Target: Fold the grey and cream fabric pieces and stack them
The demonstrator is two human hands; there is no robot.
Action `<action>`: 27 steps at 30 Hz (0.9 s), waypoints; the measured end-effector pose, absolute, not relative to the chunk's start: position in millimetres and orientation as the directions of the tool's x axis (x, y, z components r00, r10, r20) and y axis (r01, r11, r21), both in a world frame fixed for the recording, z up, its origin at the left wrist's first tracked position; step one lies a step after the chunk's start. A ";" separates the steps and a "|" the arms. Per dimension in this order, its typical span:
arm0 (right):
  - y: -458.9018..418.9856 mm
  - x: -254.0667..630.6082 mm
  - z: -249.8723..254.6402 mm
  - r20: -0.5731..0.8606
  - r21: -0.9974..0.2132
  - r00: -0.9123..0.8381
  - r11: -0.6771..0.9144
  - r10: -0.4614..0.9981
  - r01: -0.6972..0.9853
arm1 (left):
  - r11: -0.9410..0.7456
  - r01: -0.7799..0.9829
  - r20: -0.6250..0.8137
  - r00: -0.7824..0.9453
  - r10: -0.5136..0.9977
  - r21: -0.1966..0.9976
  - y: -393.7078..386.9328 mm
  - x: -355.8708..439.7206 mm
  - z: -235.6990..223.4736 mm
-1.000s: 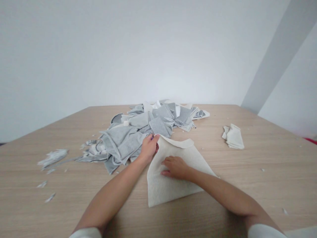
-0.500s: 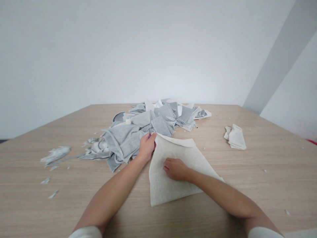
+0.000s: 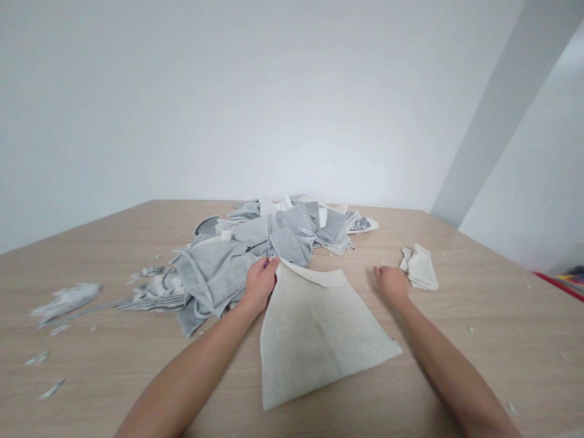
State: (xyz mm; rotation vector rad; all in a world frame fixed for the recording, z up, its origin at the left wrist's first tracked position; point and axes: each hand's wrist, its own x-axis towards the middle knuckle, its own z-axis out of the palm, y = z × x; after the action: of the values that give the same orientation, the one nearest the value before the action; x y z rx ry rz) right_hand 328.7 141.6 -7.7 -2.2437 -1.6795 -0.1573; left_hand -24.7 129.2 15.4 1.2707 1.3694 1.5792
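A cream piece of cloth lies spread on the table in front of me, its far edge folded over in a strip. My left hand pinches its far left corner, slightly lifted. A small dark purple thing shows by the thumb, too little of it to name. To the right of the cloth, my right hand is closed with curled fingers, apart from the cloth; whether anything is inside is hidden. Just beyond it lies a small stack of cream cloth pieces.
A heap of grey, white and striped cloth pieces spreads over the wooden table beyond my left hand. Whitish scraps and lint lie at the left. Red strips show at the right edge. A white wall stands behind.
My right hand has lifted off the cream cloth and moved right, close to the small cream stack. The left hand keeps its hold on the corner. The view has turned slightly right.
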 end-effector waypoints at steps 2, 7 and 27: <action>139.8 329.3 -22.0 0.256 -0.190 0.297 -0.253 0.920 0.949 | -0.207 0.168 0.248 -0.281 0.927 0.964 130.5 -24.9 14.1; 143.1 316.7 -44.2 0.283 -0.235 0.055 0.014 0.958 0.972 | -0.150 0.421 0.271 -0.245 0.931 0.895 134.4 -31.1 11.4; 161.6 248.9 -38.1 0.181 -0.061 -0.482 0.499 0.857 0.864 | -0.291 0.804 0.190 0.223 0.956 0.519 38.9 -122.0 33.9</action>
State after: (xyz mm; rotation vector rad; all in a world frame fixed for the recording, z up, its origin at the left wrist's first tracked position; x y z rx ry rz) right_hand 248.9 161.6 -38.1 -1.4835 -2.5529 -0.0576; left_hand -122.0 38.9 33.9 2.1923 1.6434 0.6916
